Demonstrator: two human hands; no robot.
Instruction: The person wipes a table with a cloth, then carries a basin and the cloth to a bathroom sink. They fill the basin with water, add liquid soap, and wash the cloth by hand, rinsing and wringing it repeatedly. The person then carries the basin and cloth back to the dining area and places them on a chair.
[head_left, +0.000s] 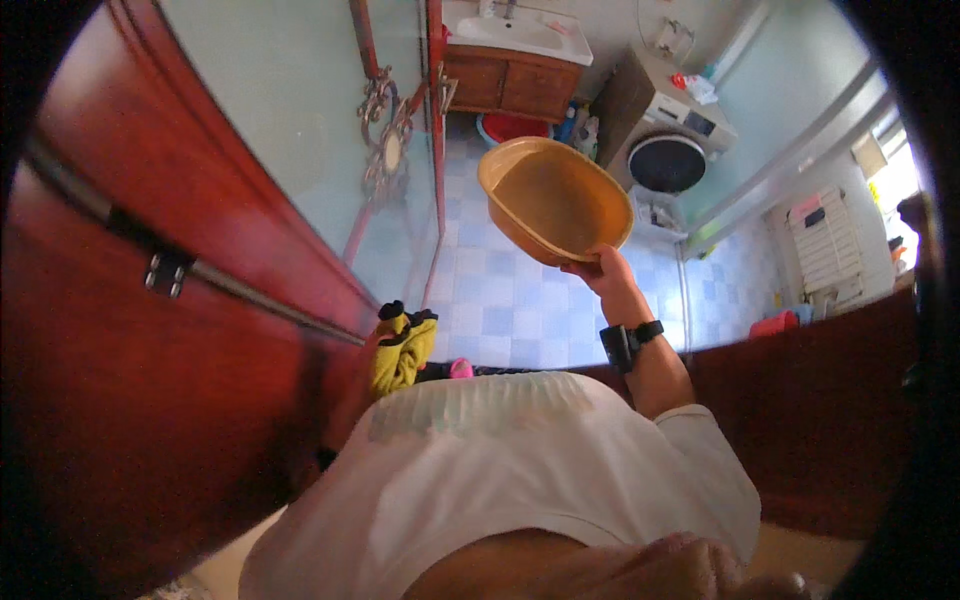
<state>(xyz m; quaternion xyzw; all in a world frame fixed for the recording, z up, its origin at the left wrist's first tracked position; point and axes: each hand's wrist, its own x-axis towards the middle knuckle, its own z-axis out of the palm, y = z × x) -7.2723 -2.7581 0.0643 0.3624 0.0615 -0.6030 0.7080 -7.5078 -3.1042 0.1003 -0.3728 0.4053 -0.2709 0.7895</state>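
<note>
My right hand (598, 271) grips the near rim of an orange-yellow plastic basin (562, 202), held out over the tiled floor and tilted, its inside facing up. What the basin holds, if anything, is hard to tell. A black band is on my right wrist. At my left side is a yellow cloth (405, 356) with dark edging, bunched up. My left hand (369, 356) is in shadow at the cloth's left edge and holds it; most of its fingers are hidden.
A red-framed glass door (300, 127) stands at left. Ahead are a washbasin cabinet (517, 82), a red tub (517, 127) beneath it, bottles (585, 135) and a front-loading washing machine (667, 120). A glass partition (780, 97) and a white wall radiator (829, 244) are at right.
</note>
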